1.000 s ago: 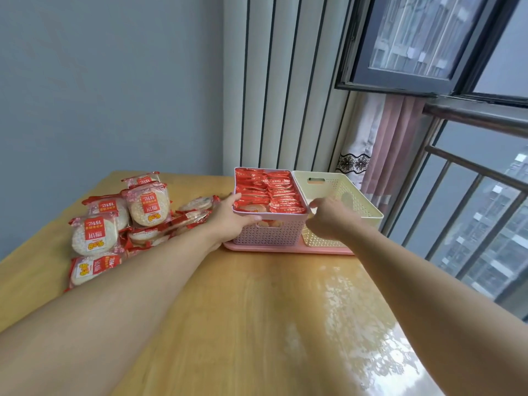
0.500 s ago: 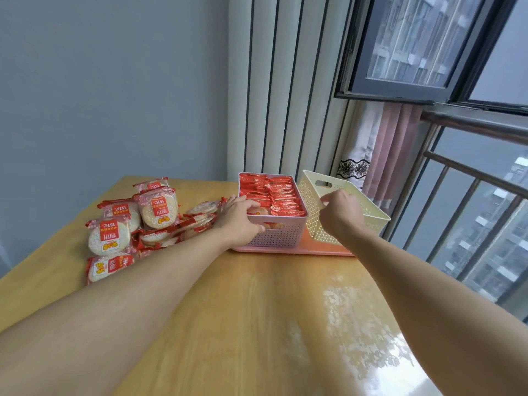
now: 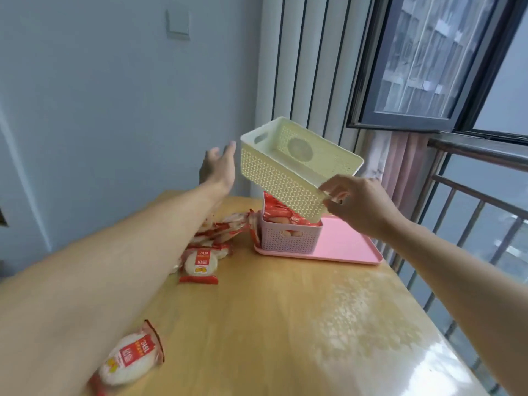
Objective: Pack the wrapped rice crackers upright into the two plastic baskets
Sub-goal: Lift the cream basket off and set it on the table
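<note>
My right hand [image 3: 357, 204] grips the near rim of the empty cream basket [image 3: 288, 167], which is lifted in the air and tilted above the pink basket [image 3: 288, 238]. The pink basket stands on the left of the pink tray [image 3: 348, 250], filled with upright red-wrapped rice crackers [image 3: 278, 214]. My left hand [image 3: 218, 167] is raised with fingers spread, just left of the cream basket, holding nothing. Loose wrapped crackers [image 3: 200, 262] lie on the table to the left, mostly hidden by my left arm. One more cracker [image 3: 128, 361] lies near my elbow.
The wooden table [image 3: 285, 324] has its right edge next to a metal railing [image 3: 471, 224] and a window. Vertical blinds [image 3: 308, 81] and a pink curtain [image 3: 400, 161] hang behind the tray. A grey wall stands to the left.
My right hand has lifted the cream basket off the tray and tilted it above the pink basket. My left hand left the pink basket's rim and rose, fingers spread.
</note>
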